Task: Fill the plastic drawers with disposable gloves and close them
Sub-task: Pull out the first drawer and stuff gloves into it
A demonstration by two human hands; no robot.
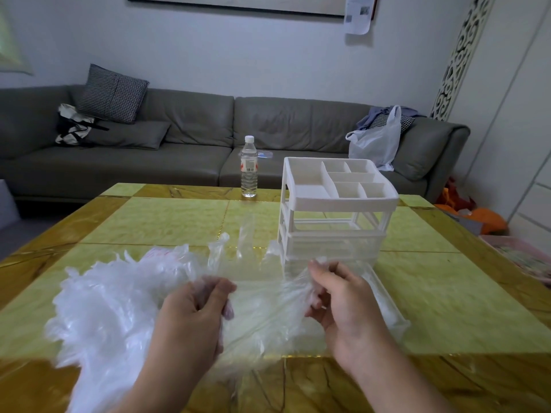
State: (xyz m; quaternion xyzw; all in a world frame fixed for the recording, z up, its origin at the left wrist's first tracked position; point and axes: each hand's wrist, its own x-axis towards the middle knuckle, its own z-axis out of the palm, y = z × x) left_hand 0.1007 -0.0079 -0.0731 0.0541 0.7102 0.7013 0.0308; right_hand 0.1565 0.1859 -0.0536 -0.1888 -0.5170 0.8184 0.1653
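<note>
Glove: thin clear plastic disposable glove point(262, 281), stretched left-right between both hands, fingers pointing far.
Left hand point(193, 311): grip pinches cuff's left edge.
Right hand point(343, 302): grip pinches right edge, nearer the drawer.
Drawer: clear pulled-out plastic drawer point(384, 296) of white organiser point(334, 204), just right on yellow desk point(447, 293).

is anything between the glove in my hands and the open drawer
Nothing visible blocks it. The glove, stretched between the left hand and right hand, hangs beside the pulled-out drawer.
</note>
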